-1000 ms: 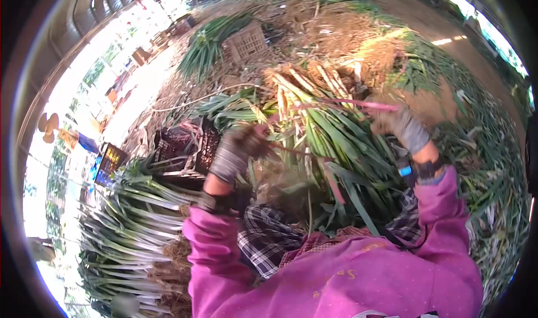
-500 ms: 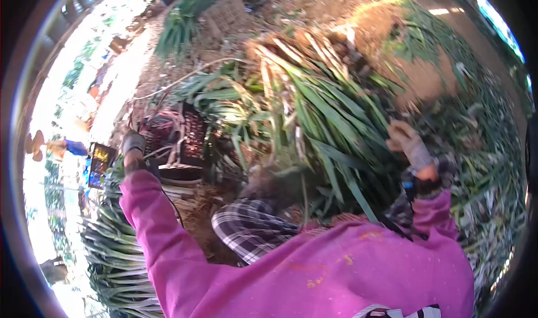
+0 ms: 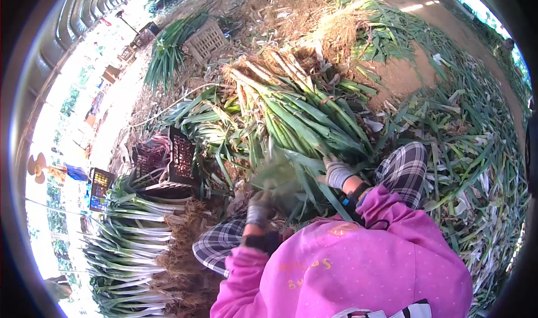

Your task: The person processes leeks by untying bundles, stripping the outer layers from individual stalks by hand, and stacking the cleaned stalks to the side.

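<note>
A heap of untrimmed leeks (image 3: pixel 302 116) lies in front of me, roots pointing away and green leaves toward my lap. My right hand (image 3: pixel 338 172), in a pale glove, is at the leaf end of this heap, its fingers curled round leek leaves. Low in front of my crossed legs is my left hand (image 3: pixel 259 207), also gloved. Motion smears its fingers, so their grip does not show. Just above it is a green blur that looks like leaves. To my left lie cleaned leeks (image 3: pixel 134 250) in a neat row, white stems and roots toward me.
A dark plastic crate (image 3: pixel 182 155) with reddish strands stands beyond the leek row. Farther off are a beige crate (image 3: pixel 206 40) and a green leek bundle (image 3: pixel 171 51). Leaf scraps (image 3: pixel 459 166) cover the ground at right. A fan (image 3: pixel 38 168) stands far left.
My left hand has come from beside the dark crate to in front of my lap. My right hand has moved left and down onto the leek leaves. The view has shifted.
</note>
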The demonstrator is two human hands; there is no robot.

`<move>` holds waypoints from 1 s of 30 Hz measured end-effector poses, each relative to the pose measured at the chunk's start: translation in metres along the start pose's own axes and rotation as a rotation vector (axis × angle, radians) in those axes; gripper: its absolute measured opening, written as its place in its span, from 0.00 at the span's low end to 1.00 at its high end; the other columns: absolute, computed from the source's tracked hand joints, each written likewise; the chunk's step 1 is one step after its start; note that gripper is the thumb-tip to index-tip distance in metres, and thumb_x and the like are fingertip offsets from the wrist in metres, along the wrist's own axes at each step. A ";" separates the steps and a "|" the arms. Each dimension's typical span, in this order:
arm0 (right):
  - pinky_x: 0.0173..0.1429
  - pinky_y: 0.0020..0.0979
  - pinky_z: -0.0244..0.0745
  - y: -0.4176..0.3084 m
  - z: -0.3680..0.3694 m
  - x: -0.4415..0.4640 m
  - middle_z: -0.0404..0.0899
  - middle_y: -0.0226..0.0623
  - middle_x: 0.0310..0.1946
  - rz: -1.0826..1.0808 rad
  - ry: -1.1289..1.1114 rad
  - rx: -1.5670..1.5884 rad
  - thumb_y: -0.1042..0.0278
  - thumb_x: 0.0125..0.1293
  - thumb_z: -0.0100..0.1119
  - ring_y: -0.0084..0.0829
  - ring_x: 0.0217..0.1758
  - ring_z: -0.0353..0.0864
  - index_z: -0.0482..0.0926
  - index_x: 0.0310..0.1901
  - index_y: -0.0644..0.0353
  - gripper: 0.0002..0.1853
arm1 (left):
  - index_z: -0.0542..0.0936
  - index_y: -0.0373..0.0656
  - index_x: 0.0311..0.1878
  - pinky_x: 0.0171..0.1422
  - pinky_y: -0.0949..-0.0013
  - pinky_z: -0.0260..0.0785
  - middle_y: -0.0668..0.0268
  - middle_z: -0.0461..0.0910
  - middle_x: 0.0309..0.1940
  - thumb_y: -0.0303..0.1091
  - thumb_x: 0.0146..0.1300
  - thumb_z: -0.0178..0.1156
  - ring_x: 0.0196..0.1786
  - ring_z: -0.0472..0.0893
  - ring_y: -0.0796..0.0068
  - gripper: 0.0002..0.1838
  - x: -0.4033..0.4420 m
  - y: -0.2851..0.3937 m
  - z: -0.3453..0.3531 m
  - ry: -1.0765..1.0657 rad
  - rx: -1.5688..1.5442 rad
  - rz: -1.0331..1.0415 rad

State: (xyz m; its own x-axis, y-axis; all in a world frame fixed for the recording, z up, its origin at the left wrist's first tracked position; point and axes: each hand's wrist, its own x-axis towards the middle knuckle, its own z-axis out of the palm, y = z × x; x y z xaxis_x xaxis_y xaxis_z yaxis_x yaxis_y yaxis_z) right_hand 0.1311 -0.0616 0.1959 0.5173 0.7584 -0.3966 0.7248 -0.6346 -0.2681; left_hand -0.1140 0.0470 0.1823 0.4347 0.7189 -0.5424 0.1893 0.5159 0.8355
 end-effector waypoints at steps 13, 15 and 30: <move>0.25 0.34 0.74 -0.085 0.006 -0.067 0.76 0.37 0.23 -0.138 -0.622 1.939 0.66 0.60 0.56 0.31 0.20 0.75 0.72 0.37 0.60 0.08 | 0.67 0.34 0.56 0.53 0.75 0.66 0.60 0.77 0.43 0.31 0.64 0.53 0.47 0.75 0.75 0.20 -0.169 0.048 0.033 -0.535 0.300 0.038; 0.26 0.33 0.74 -0.086 0.009 -0.074 0.76 0.38 0.23 -0.358 -0.283 1.813 0.67 0.59 0.56 0.31 0.21 0.76 0.73 0.36 0.61 0.08 | 0.64 0.34 0.59 0.53 0.75 0.66 0.58 0.75 0.47 0.31 0.61 0.57 0.48 0.74 0.74 0.24 -0.148 0.067 0.030 -0.527 0.318 0.245; 0.33 0.38 0.71 -0.082 -0.002 0.122 0.75 0.45 0.32 -0.953 0.394 -0.294 0.65 0.56 0.49 0.42 0.32 0.76 0.74 0.35 0.58 0.08 | 0.65 0.37 0.58 0.45 0.73 0.66 0.66 0.75 0.41 0.23 0.52 0.60 0.41 0.73 0.76 0.28 0.093 0.123 0.039 -0.002 0.268 0.352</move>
State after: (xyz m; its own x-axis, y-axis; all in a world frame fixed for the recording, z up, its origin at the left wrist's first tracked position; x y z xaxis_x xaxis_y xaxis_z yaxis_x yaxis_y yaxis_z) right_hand 0.1354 0.0835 0.1718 -0.2473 0.9501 0.1900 0.9613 0.2652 -0.0751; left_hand -0.0161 0.1589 0.2377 0.5149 0.8284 -0.2204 0.2509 0.1002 0.9628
